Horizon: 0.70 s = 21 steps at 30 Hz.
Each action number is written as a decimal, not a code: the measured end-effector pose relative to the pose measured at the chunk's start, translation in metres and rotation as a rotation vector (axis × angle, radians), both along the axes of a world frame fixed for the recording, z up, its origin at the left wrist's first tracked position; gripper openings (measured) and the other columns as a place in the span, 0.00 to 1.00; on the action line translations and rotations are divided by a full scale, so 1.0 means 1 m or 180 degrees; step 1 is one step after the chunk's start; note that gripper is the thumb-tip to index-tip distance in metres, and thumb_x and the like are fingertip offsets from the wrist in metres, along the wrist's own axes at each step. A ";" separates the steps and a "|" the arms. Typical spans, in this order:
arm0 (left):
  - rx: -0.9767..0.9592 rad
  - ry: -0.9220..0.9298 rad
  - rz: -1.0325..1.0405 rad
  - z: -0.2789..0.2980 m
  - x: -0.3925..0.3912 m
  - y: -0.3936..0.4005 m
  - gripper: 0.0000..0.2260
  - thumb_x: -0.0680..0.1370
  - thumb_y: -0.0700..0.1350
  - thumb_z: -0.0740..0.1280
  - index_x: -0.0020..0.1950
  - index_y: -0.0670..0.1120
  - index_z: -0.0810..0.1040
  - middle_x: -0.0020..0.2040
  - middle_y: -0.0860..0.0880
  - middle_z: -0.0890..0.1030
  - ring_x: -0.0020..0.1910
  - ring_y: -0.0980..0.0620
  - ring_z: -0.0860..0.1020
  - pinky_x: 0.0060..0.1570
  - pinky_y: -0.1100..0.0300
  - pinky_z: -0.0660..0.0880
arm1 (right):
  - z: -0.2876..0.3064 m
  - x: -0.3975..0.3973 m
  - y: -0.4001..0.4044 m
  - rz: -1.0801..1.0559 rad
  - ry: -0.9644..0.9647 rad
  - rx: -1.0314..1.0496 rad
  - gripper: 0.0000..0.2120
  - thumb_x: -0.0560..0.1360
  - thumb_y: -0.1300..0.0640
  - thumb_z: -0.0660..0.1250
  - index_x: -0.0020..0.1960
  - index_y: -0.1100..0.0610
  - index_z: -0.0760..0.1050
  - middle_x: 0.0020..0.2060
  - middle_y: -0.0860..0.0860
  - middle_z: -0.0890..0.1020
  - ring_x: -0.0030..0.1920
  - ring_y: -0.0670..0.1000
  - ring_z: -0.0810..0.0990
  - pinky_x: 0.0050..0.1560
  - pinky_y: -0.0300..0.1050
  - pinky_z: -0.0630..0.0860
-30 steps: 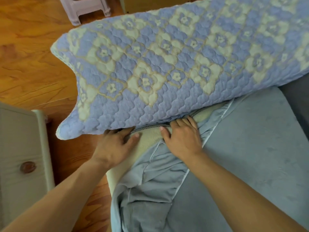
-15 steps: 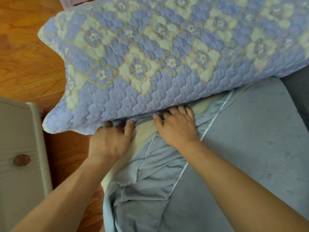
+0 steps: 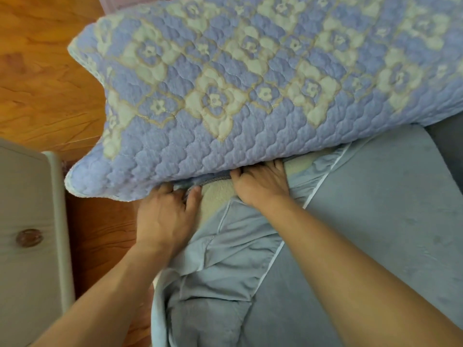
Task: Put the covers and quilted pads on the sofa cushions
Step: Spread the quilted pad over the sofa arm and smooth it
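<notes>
A blue quilted pad (image 3: pixel 250 91) with cream flower patterns is folded back over the far end of a sofa cushion. The cushion wears a light blue cover (image 3: pixel 363 234), bunched and wrinkled at its open end, where cream foam (image 3: pixel 215 199) shows. My left hand (image 3: pixel 165 216) grips the pad's lower edge, with the thumb toward the foam. My right hand (image 3: pixel 260 186) presses on the foam and cover, its fingertips tucked under the pad's edge. A grey elastic band (image 3: pixel 213 181) runs between the two hands.
Orange wooden floor (image 3: pixel 42 83) lies to the left. A pale grey cabinet or drawer front with a round wooden knob (image 3: pixel 28 237) stands at the left edge. Dark grey sofa fabric (image 3: pixel 448 146) shows at the right.
The quilted pad shifted left and then back right, and the view tilted. Both hands stay at the pad's lower edge, the left hand's fingers now curled further under it.
</notes>
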<state>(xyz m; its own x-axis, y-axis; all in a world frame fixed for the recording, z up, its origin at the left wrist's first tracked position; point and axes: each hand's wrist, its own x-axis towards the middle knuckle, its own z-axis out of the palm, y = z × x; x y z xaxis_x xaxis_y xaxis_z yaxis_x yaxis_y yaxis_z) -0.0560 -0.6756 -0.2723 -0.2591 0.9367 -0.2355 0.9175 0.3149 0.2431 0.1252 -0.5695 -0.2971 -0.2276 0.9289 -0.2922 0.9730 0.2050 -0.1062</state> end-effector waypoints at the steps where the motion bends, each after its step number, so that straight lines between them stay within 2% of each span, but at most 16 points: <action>1: -0.0040 -0.0221 0.0114 -0.001 -0.008 0.004 0.28 0.83 0.64 0.51 0.48 0.47 0.84 0.51 0.42 0.81 0.50 0.39 0.78 0.46 0.50 0.76 | 0.002 0.004 -0.009 0.0039 -0.0023 0.0056 0.29 0.80 0.41 0.44 0.70 0.49 0.75 0.67 0.49 0.77 0.72 0.54 0.65 0.77 0.51 0.51; 3: -0.0196 -0.1106 0.0862 -0.001 -0.026 0.015 0.25 0.82 0.64 0.54 0.50 0.47 0.82 0.52 0.44 0.81 0.52 0.40 0.78 0.50 0.49 0.75 | 0.008 0.012 -0.024 0.0148 -0.0065 0.0158 0.31 0.80 0.40 0.45 0.58 0.54 0.82 0.56 0.52 0.84 0.64 0.54 0.73 0.77 0.52 0.55; 6: -0.0427 -0.2524 0.1947 -0.012 -0.054 0.027 0.18 0.76 0.56 0.68 0.61 0.48 0.80 0.59 0.46 0.82 0.57 0.42 0.79 0.59 0.45 0.76 | 0.016 0.011 -0.027 0.0179 -0.0126 0.0256 0.32 0.79 0.38 0.46 0.53 0.56 0.84 0.51 0.53 0.85 0.61 0.54 0.76 0.76 0.53 0.56; 7: -0.0513 -0.3058 0.2264 -0.019 -0.064 0.030 0.18 0.73 0.50 0.73 0.62 0.49 0.81 0.59 0.47 0.83 0.56 0.44 0.80 0.59 0.45 0.78 | 0.017 0.009 -0.027 0.0166 -0.0140 0.0264 0.32 0.79 0.38 0.46 0.52 0.56 0.84 0.51 0.53 0.85 0.60 0.54 0.76 0.76 0.54 0.57; 9: -0.0921 -0.3782 0.2881 -0.033 -0.083 0.033 0.15 0.75 0.43 0.73 0.61 0.48 0.82 0.54 0.46 0.84 0.52 0.45 0.82 0.51 0.48 0.80 | 0.015 0.009 -0.028 0.0151 -0.0114 0.0284 0.32 0.79 0.38 0.46 0.51 0.56 0.84 0.50 0.53 0.85 0.60 0.55 0.76 0.76 0.54 0.57; 12: -0.1254 -0.3918 0.2826 -0.055 -0.098 0.034 0.07 0.81 0.37 0.63 0.55 0.43 0.79 0.42 0.45 0.81 0.35 0.53 0.79 0.34 0.59 0.77 | 0.010 0.010 -0.030 0.0079 -0.0047 0.0404 0.31 0.79 0.37 0.47 0.53 0.54 0.83 0.52 0.52 0.85 0.62 0.54 0.75 0.76 0.55 0.56; 13: -0.1290 -0.3830 0.2665 -0.062 -0.101 0.033 0.07 0.81 0.37 0.62 0.55 0.42 0.79 0.42 0.42 0.81 0.35 0.52 0.79 0.36 0.58 0.78 | 0.009 0.010 -0.031 0.0053 -0.0037 0.0435 0.31 0.79 0.37 0.47 0.53 0.54 0.83 0.52 0.52 0.85 0.62 0.54 0.75 0.76 0.55 0.56; 15: -0.1217 -0.3579 0.2330 -0.072 -0.102 0.034 0.09 0.81 0.37 0.63 0.60 0.41 0.79 0.54 0.38 0.83 0.48 0.44 0.81 0.53 0.46 0.79 | 0.008 0.009 -0.032 0.0041 -0.0045 0.0514 0.30 0.79 0.38 0.48 0.53 0.54 0.83 0.51 0.53 0.85 0.61 0.54 0.76 0.76 0.55 0.57; 16: -0.1031 -0.3505 0.2282 -0.072 -0.102 0.034 0.11 0.81 0.37 0.63 0.62 0.44 0.79 0.57 0.40 0.83 0.51 0.43 0.80 0.56 0.43 0.78 | 0.008 0.009 -0.033 0.0036 -0.0051 0.0515 0.30 0.79 0.38 0.48 0.52 0.55 0.83 0.50 0.53 0.85 0.60 0.54 0.76 0.76 0.55 0.57; 17: -0.0798 -0.3463 0.2404 -0.066 -0.100 0.033 0.12 0.82 0.36 0.63 0.63 0.46 0.78 0.56 0.43 0.83 0.49 0.44 0.80 0.52 0.46 0.78 | 0.009 0.009 -0.033 0.0035 -0.0053 0.0516 0.30 0.79 0.38 0.48 0.53 0.55 0.83 0.50 0.53 0.85 0.60 0.55 0.76 0.76 0.55 0.58; 19: -0.0182 -0.3506 0.3155 -0.057 -0.097 0.034 0.11 0.81 0.36 0.59 0.59 0.45 0.78 0.47 0.46 0.83 0.37 0.48 0.77 0.38 0.54 0.75 | 0.010 0.009 -0.032 0.0022 -0.0067 0.0555 0.30 0.79 0.38 0.49 0.53 0.56 0.83 0.51 0.54 0.85 0.61 0.55 0.76 0.76 0.55 0.58; 20: 0.0017 -0.3469 0.3535 -0.057 -0.094 0.031 0.11 0.80 0.36 0.58 0.56 0.44 0.78 0.42 0.46 0.84 0.34 0.47 0.76 0.36 0.56 0.73 | 0.011 0.009 -0.031 0.0020 -0.0064 0.0566 0.30 0.79 0.39 0.49 0.54 0.56 0.83 0.51 0.54 0.85 0.61 0.55 0.76 0.76 0.55 0.59; 21: 0.0134 -0.3425 0.3718 -0.057 -0.089 0.026 0.10 0.78 0.37 0.59 0.53 0.43 0.79 0.39 0.46 0.84 0.35 0.45 0.78 0.37 0.54 0.74 | 0.011 0.009 -0.031 0.0021 -0.0056 0.0572 0.30 0.79 0.39 0.49 0.54 0.56 0.83 0.52 0.54 0.85 0.61 0.55 0.76 0.75 0.55 0.59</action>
